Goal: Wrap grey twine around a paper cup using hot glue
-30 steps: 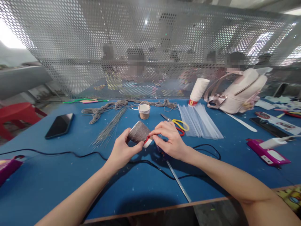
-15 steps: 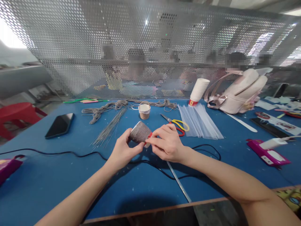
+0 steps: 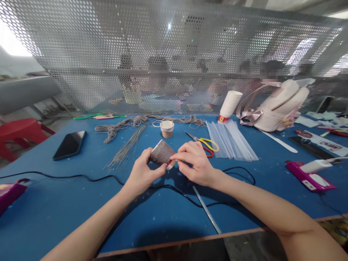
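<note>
My left hand (image 3: pixel 143 167) grips a paper cup (image 3: pixel 162 153) that lies tilted on its side above the table. Grey cord is wound closely round most of its wall, and a red band and pale rim show at the right end. My right hand (image 3: pixel 196 161) is at that end, fingers bent and drawn together, the index fingertip against the red band. Whatever may be pinched there is too small to make out. Just behind, a small cord-wrapped cup (image 3: pixel 167 129) with a white top stands upright. Scissors (image 3: pixel 203 142) with yellow and red handles lie beyond my right hand.
Grey cord bundles (image 3: pixel 116 128), cut cord lengths (image 3: pixel 127 148), clear plastic strips (image 3: pixel 231 139) and stacked paper cups (image 3: pixel 230 105) lie about. A phone (image 3: pixel 70 145) is left; a backpack (image 3: pixel 280 105) and purple power strip (image 3: pixel 311 176) right. A black cable (image 3: pixel 108 176) crosses the table before a perforated screen (image 3: pixel 98 61).
My right hand has drawn back slightly to the right, and its fingers have shifted at the cup's end, uncovering more of the pale rim. The left hand and cup are almost still.
</note>
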`<action>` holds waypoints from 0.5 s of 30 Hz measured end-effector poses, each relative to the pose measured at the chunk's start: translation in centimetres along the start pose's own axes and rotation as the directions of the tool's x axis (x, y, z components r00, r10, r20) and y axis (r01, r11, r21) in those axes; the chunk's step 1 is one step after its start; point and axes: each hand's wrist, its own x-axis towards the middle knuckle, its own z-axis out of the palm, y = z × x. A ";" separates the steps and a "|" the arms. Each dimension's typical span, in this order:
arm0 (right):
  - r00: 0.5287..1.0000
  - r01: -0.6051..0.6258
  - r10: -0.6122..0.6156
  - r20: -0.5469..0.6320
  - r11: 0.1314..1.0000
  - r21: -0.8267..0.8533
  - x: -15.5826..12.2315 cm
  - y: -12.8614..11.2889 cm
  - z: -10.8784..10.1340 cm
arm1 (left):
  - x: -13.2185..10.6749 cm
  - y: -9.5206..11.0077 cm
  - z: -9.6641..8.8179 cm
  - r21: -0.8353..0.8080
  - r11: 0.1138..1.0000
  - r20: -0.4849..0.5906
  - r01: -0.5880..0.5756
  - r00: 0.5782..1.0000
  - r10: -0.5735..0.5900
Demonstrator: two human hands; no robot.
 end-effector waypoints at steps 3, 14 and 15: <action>0.988 0.154 -0.153 0.013 0.980 -0.125 -0.3 0.1 0.4 | 0.0 0.4 -0.1 -0.034 0.999 0.014 0.025 1.000 -0.024; 0.982 -0.185 0.173 0.081 0.965 0.184 0.2 0.4 0.4 | 0.4 0.1 -0.7 -0.070 0.997 0.137 -0.013 0.990 0.023; 0.972 -0.231 0.215 0.094 0.945 0.229 0.3 0.5 0.3 | 0.4 0.1 -0.8 -0.057 0.998 0.144 -0.023 0.989 0.031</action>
